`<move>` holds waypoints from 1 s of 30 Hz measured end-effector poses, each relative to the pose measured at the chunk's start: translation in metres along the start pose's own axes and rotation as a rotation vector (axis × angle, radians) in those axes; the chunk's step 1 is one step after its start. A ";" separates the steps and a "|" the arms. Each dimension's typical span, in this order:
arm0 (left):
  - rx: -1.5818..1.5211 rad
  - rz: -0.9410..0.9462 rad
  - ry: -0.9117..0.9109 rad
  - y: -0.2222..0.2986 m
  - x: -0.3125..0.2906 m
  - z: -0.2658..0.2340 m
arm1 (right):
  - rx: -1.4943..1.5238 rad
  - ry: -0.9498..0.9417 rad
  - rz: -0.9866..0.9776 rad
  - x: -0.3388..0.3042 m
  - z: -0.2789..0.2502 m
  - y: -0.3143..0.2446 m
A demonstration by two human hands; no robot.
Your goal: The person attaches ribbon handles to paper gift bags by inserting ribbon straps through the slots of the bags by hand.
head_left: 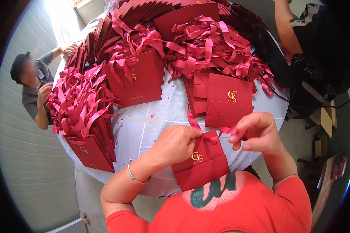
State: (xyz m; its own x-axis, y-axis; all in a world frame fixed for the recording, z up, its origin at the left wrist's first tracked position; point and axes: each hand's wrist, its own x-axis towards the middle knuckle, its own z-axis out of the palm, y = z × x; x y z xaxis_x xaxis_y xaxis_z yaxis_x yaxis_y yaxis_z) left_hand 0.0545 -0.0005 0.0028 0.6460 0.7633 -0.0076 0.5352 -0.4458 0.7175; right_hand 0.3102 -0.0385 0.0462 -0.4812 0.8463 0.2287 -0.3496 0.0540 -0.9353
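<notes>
A dark red paper gift bag (pixel 204 169) with gold lettering lies flat at the table's near edge, against my front, its bottom part folded over. My left hand (pixel 175 145) is closed at the bag's upper left corner; a pink-red ribbon (pixel 193 119) sticks up past its fingertips. Part of that grip is hidden behind the knuckles. Across the bag, my right hand (pixel 260 134) pinches the other ribbon end (pixel 228 131) between thumb and fingers, just off the upper right corner. A ribbon loop also rests on the bag's face.
Beyond my hands lie more flat bags (pixel 230 95). A heap of ribbons (pixel 210 44) and stacks of ribboned bags (pixel 136 81) cover the far side and left of the white-clothed table (pixel 138 134). One person (pixel 35 81) stands at the left, another (pixel 319 58) at the right.
</notes>
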 end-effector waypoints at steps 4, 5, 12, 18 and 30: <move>0.094 0.028 -0.017 0.005 0.000 -0.011 | 0.306 -0.054 -0.023 0.003 -0.008 -0.002; 0.039 -0.032 -0.027 0.004 0.000 -0.012 | 0.349 -0.058 -0.006 0.003 -0.011 -0.002; 0.120 -0.134 -0.115 0.010 0.004 -0.023 | 0.149 0.058 -0.025 -0.001 -0.014 -0.001; -0.377 -0.385 -0.344 0.003 0.001 -0.044 | -0.326 0.203 -0.262 0.012 -0.014 -0.003; -0.585 -0.318 -0.370 -0.030 -0.018 -0.046 | -0.690 -0.126 -0.024 0.043 0.032 0.041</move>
State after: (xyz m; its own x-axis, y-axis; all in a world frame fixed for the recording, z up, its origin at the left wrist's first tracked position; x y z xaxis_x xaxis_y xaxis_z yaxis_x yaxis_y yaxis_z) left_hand 0.0018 0.0206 0.0130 0.7046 0.5610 -0.4345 0.4165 0.1688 0.8933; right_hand 0.2491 -0.0173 0.0260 -0.5835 0.7752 0.2420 0.2085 0.4310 -0.8780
